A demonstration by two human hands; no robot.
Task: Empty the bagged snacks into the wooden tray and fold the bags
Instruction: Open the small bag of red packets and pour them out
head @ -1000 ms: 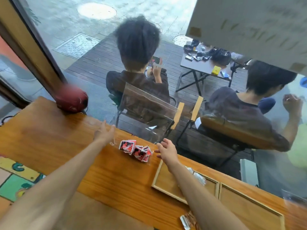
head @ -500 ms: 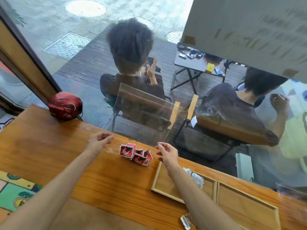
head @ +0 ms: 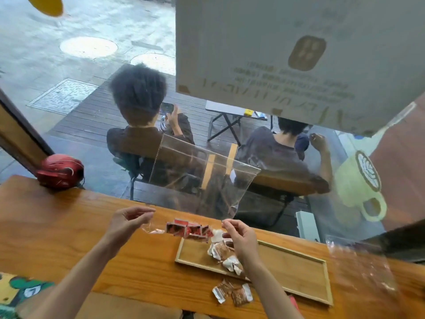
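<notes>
My left hand (head: 128, 223) and right hand (head: 239, 236) pinch the clear bag (head: 202, 176), upended above the desk (head: 69, 226). Red packets (head: 188, 229) lie just outside the wooden tray (head: 299, 272); any remaining snacks risk missing it too.

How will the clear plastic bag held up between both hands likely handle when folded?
The clear plastic bag looks thin and empty, so probably very light. It stands upright from pinches by the left hand and right hand, suggesting some stiffness; glossy film may slip.
</notes>
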